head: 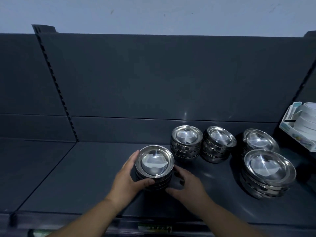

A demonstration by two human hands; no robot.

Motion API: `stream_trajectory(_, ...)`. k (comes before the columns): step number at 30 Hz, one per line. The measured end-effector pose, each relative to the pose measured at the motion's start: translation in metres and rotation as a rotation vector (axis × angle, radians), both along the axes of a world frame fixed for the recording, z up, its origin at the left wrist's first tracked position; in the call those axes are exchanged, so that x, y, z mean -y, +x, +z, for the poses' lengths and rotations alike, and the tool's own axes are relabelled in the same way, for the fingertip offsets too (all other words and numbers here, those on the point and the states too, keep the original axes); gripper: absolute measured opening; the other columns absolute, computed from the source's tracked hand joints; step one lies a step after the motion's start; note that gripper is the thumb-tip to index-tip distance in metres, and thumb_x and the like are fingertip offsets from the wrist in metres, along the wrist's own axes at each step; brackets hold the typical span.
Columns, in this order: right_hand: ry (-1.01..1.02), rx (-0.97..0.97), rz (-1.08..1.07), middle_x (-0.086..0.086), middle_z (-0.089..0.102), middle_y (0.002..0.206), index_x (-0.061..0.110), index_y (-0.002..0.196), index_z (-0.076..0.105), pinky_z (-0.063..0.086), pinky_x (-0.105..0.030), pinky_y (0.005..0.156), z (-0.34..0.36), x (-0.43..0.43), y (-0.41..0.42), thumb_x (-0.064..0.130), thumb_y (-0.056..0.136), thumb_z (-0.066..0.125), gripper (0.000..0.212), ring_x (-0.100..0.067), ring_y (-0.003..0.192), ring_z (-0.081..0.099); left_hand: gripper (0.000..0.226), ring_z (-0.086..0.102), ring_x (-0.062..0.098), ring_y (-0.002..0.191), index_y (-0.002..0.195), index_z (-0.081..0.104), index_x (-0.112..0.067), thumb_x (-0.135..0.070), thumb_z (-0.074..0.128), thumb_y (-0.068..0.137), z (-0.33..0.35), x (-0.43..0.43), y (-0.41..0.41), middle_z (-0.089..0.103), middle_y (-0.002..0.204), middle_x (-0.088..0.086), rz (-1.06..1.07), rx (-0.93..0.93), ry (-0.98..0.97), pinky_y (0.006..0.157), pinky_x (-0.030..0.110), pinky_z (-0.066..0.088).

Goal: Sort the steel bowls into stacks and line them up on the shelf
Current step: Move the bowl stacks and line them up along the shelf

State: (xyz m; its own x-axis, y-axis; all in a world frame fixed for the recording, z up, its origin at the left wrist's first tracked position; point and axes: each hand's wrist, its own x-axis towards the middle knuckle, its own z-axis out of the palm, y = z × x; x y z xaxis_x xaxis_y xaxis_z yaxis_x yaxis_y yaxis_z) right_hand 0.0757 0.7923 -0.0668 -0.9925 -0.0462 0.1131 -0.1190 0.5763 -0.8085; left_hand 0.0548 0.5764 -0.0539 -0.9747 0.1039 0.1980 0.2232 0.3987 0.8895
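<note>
A stack of small steel bowls (154, 165) stands on the dark shelf (77, 177), near its middle. My left hand (127, 178) grips the stack's left side, thumb curled round its lower front. My right hand (186, 183) curls round its right side. Behind stand two more small stacks, one upright (186, 141) and one leaning right (218, 141). At the right are two stacks of larger bowls, a far one (259, 141) and a near one (269, 171).
A white box with white round dishes (302, 124) sits on the neighbouring shelf at the far right. The shelf's dark back panel (153, 82) rises behind the stacks. A slotted upright (56, 89) divides the bays on the left. A price label (154, 229) marks the front edge.
</note>
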Motion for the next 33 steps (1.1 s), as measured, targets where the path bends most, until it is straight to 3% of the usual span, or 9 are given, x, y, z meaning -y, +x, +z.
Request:
stream_trajectory(4, -0.083, 0.048, 0.005, 0.014, 0.054, 0.136, 0.031, 0.144, 0.041, 0.042, -0.013, 0.098, -0.002, -0.003, -0.001, 0.028, 0.063, 0.086, 0.093, 0.002, 0.119, 0.051, 0.122, 0.034, 0.003, 0.138, 0.147, 0.018, -0.042, -0.040, 0.092, 0.049, -0.002, 0.003, -0.002, 0.035, 0.150, -0.014, -0.039, 0.104, 0.049, 0.118, 0.034, 0.026)
stream_trajectory(9, -0.436, 0.209, 0.037, 0.012, 0.052, 0.139, 0.031, 0.144, 0.039, 0.048, -0.040, 0.104, 0.006, 0.000, -0.005, 0.054, 0.045, 0.089, 0.113, -0.008, 0.125, 0.053, 0.135, 0.046, -0.005, 0.127, 0.150, 0.014, -0.034, -0.036, 0.093, 0.040, -0.015, 0.005, 0.004, 0.051, 0.139, -0.017, -0.092, 0.242, 0.115, 0.112, 0.025, 0.035)
stream_trajectory(13, -0.581, 0.317, 0.035, 0.023, 0.065, 0.118, 0.051, 0.116, 0.056, 0.056, -0.027, 0.069, 0.012, 0.009, -0.007, 0.070, 0.057, 0.068, 0.064, -0.005, 0.106, 0.065, 0.108, 0.059, 0.006, 0.118, 0.144, 0.033, -0.024, 0.001, 0.085, 0.053, -0.023, 0.002, 0.003, 0.063, 0.126, -0.008, -0.104, 0.273, 0.200, 0.105, 0.036, 0.045)
stream_trajectory(15, -0.582, 0.307, 0.016, 0.025, 0.068, 0.110, 0.051, 0.107, 0.059, 0.056, -0.027, 0.070, 0.011, 0.014, -0.008, 0.056, 0.076, 0.066, 0.032, -0.005, 0.103, 0.066, 0.102, 0.060, 0.009, 0.117, 0.143, 0.034, -0.021, 0.012, 0.080, 0.059, -0.025, 0.004, 0.001, 0.063, 0.127, -0.004, -0.095, 0.282, 0.238, 0.104, 0.039, 0.046)
stream_trajectory(17, -0.598, 0.297, 0.009, 0.026, 0.069, 0.105, 0.050, 0.104, 0.060, 0.057, -0.029, 0.075, 0.012, 0.020, -0.008, 0.042, 0.085, 0.065, 0.021, -0.007, 0.102, 0.067, 0.100, 0.060, 0.014, 0.117, 0.141, 0.037, -0.023, 0.008, 0.081, 0.057, -0.025, 0.008, 0.002, 0.064, 0.126, -0.002, -0.085, 0.277, 0.259, 0.105, 0.046, 0.045)
stream_trajectory(22, -0.619, 0.298, 0.026, 0.017, 0.069, 0.115, 0.040, 0.114, 0.062, 0.058, -0.035, 0.084, 0.012, 0.048, -0.005, 0.036, 0.087, 0.066, 0.027, -0.013, 0.106, 0.067, 0.100, 0.062, 0.010, 0.114, 0.132, 0.044, -0.036, -0.020, 0.087, 0.043, -0.021, 0.039, 0.005, 0.067, 0.118, -0.014, -0.082, 0.251, 0.247, 0.101, 0.044, 0.049)
stream_trajectory(25, -0.627, 0.301, 0.047, 0.015, 0.069, 0.117, 0.038, 0.119, 0.061, 0.057, -0.042, 0.090, 0.016, 0.079, -0.006, 0.035, 0.087, 0.066, 0.031, -0.013, 0.108, 0.067, 0.104, 0.063, 0.008, 0.113, 0.135, 0.043, -0.032, -0.023, 0.089, 0.043, -0.013, 0.072, 0.008, 0.067, 0.118, -0.017, -0.080, 0.243, 0.243, 0.098, 0.040, 0.051)
stream_trajectory(29, -0.610, 0.315, 0.100, 0.016, 0.068, 0.119, 0.038, 0.123, 0.058, 0.058, -0.033, 0.086, 0.023, 0.128, -0.007, 0.039, 0.086, 0.066, 0.038, -0.007, 0.107, 0.066, 0.105, 0.064, 0.008, 0.111, 0.137, 0.042, -0.025, -0.016, 0.090, 0.044, -0.004, 0.120, 0.010, 0.069, 0.117, -0.011, -0.048, 0.237, 0.242, 0.096, 0.037, 0.053)
stream_trajectory(33, -0.596, 0.328, 0.142, 0.016, 0.063, 0.126, 0.041, 0.124, 0.057, 0.056, -0.031, 0.088, 0.024, 0.183, -0.008, 0.064, 0.058, 0.074, 0.073, -0.006, 0.113, 0.062, 0.105, 0.064, 0.005, 0.110, 0.138, 0.043, -0.022, -0.010, 0.088, 0.044, 0.003, 0.178, 0.014, 0.067, 0.118, -0.011, 0.009, 0.237, 0.220, 0.096, 0.030, 0.052)
